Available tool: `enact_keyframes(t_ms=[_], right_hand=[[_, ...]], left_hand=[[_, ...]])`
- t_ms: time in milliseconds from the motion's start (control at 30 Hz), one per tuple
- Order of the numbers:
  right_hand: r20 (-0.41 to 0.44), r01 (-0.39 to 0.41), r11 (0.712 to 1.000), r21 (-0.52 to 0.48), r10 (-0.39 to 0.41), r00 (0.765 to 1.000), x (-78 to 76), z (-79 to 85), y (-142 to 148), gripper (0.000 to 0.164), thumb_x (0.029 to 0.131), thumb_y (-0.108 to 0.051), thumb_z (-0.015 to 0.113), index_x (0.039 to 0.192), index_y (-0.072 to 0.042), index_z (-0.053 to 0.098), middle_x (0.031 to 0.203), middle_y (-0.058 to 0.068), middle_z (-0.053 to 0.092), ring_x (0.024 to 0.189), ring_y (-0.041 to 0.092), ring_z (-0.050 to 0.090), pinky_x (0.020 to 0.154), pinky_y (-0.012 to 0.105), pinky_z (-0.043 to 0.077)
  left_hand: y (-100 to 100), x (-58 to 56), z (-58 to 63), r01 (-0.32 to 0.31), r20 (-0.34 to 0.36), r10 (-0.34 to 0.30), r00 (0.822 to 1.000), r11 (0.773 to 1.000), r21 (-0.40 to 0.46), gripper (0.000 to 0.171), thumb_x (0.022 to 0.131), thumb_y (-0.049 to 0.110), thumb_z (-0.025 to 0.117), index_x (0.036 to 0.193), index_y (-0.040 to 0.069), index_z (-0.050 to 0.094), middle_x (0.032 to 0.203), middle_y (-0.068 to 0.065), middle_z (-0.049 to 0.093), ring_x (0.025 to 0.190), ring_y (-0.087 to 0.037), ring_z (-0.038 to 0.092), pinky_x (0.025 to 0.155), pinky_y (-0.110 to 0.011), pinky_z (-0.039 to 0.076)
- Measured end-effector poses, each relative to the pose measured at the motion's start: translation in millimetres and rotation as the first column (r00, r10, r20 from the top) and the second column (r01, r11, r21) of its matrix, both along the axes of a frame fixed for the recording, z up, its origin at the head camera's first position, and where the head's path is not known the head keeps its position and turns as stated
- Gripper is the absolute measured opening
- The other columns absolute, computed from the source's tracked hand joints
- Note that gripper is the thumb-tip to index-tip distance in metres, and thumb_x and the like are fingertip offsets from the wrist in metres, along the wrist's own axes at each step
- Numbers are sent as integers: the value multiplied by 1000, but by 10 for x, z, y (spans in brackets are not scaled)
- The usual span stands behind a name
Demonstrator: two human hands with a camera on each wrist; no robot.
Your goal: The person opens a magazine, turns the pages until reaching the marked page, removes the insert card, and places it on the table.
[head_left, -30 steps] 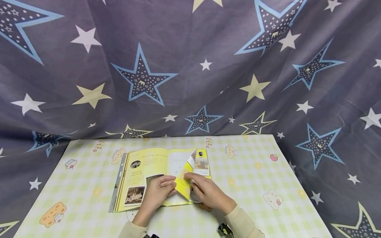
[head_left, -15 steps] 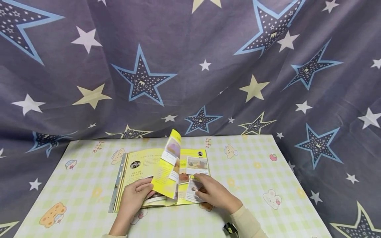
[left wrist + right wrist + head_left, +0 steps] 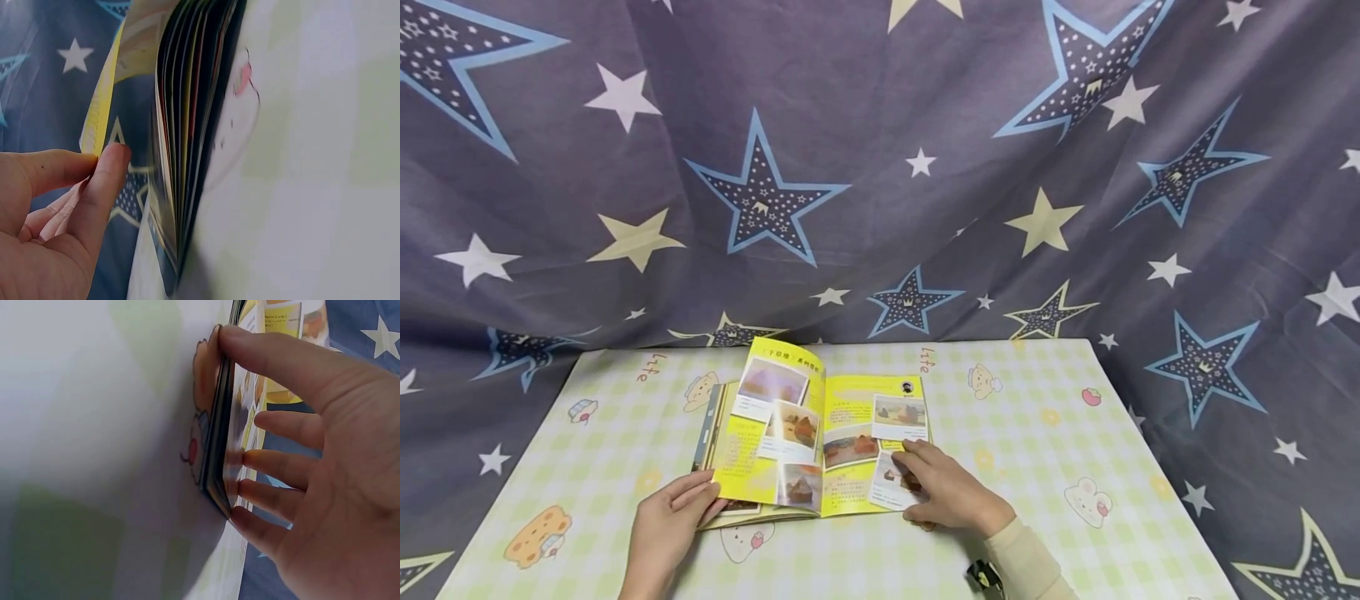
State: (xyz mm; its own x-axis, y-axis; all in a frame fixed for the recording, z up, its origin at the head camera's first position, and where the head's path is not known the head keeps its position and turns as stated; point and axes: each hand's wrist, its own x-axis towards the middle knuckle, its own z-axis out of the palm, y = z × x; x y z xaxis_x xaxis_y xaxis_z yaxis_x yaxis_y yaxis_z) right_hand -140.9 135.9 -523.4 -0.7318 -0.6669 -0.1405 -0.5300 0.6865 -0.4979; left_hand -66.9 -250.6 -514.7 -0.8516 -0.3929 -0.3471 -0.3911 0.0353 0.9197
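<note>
An open book (image 3: 850, 490) with yellow pages and small pictures lies on the table. Its left-hand page (image 3: 745, 479) is lifted off the leaves beneath, slanting up. My left hand (image 3: 668, 521) pinches this page at its lower left corner between thumb and finger; the left wrist view shows the pinch on the yellow page edge (image 3: 100, 119). My right hand (image 3: 955, 492) rests at the lower right of the book. In the right wrist view its fingers (image 3: 275, 465) touch the right page, fairly straight and spread, and the thumb is at the book's bottom edge.
The table (image 3: 1037, 533) has a green-and-white checked cover printed with cartoon figures. Behind and beside it hangs a dark curtain (image 3: 865, 208) with stars. A dark strap-like object (image 3: 983, 575) is at the right wrist.
The yellow page has swung from right to left with my left hand, which has moved left and down. My right hand has let go of the page and now rests on the right page.
</note>
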Motion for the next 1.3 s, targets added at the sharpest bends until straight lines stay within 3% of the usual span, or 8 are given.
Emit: enact_keyframes(t_ms=[233,400,533,733,867,1033,1167,1300], right_hand=[[-1,-20,1000,-5,20,1000,-7,3,31,69,91,-35,76,148,-10,47,159,17,31,146,36,27,115,52,34],[5,-41,999,-31,41,999,-21,73,47,52,94,-31,73,139,-10,57,153,17,41,143,35,34,114,50,37],[14,-48,993,-104,50,999,-46,98,60,33,99,-25,67,129,-10,65,130,9,62,120,21,57,99,39,52],[64,42,978,-205,-29,997,-55,91,97,29,102,-24,62,128,-11,66,113,-5,68,97,3,63,85,29,57],[-23,108,966,-235,-117,993,-58,84,114,31,101,-25,64,129,-11,65,111,-7,67,101,7,62,88,35,56],[-193,159,941,-298,-223,956,-62,75,113,30,97,-28,70,123,-12,68,116,-3,61,104,12,56,87,34,54],[-270,174,920,-351,-277,922,-70,74,81,35,93,-30,75,122,-10,69,105,1,57,86,15,53,68,26,48],[-279,169,912,-374,-285,917,-76,85,19,43,92,-28,76,128,-8,65,99,3,59,83,18,60,66,26,51]], left_hand=[[-101,49,-104,-89,57,91,994,995,-40,39,94,3,69,129,-11,59,100,-17,73,79,-16,74,74,-29,62],[-134,65,-133,-87,71,91,993,995,-52,39,94,2,68,129,-11,59,100,-16,73,79,-15,73,73,-28,62],[-159,75,-150,-67,86,75,993,994,-91,38,94,9,70,127,-8,63,102,-13,74,79,-7,71,71,-25,62],[-190,77,-164,-42,107,59,993,987,-158,39,94,20,72,124,-4,66,106,-14,74,81,-1,69,69,-21,61],[-203,70,-147,-45,107,74,992,966,-254,43,93,31,73,121,-1,69,103,-14,75,80,-2,68,64,-17,59],[-188,56,-90,-58,88,94,992,938,-341,43,93,37,72,119,2,72,102,-12,75,78,-3,68,60,-14,55],[-101,15,-27,-47,59,70,996,943,-328,42,93,34,73,120,3,72,105,-12,74,79,-1,67,63,-14,56],[41,-51,32,14,13,-11,1000,963,-269,39,94,29,73,120,1,71,105,-11,74,83,-2,69,69,-14,57]])
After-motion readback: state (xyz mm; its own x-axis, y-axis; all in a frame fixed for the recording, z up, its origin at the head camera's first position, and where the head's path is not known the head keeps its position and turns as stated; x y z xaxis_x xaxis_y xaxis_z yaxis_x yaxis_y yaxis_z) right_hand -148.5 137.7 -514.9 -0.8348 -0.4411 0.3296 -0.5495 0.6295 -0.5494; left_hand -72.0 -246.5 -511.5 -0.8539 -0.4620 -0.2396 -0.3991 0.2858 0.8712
